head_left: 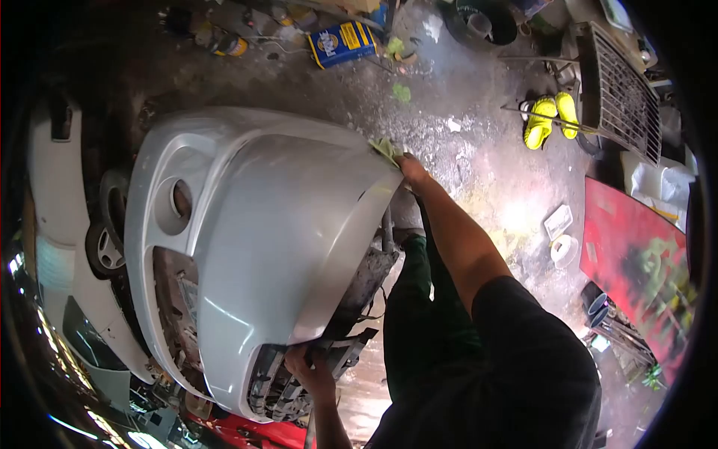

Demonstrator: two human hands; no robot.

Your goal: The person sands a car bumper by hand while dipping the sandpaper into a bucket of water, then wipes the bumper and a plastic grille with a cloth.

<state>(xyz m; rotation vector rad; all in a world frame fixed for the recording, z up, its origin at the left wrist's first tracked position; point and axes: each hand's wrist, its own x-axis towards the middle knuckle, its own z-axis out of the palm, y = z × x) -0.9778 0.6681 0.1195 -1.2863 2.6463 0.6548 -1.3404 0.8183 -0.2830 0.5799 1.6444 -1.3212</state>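
Observation:
A silver-grey car bumper (277,209) stands tilted in front of me, with a round lamp opening and dark openings along it. My left hand (310,370) is closed on the bumper's edge beside a black slatted grille opening (273,385); its fingertips are partly hidden. At the upper corner, my right hand (411,173) is closed on a thin, crumpled pale green cloth (386,149) that lies against the bumper's edge. Part of the cloth is hidden by the fingers.
A white car (56,194) and a wheel (108,251) are beyond the bumper. A blue-and-yellow tin (342,45) lies at the top. Yellow clogs (540,123), a metal rack (624,90) and a red paint-marked panel (636,262) are at the right. A white container (563,251) is on the floor.

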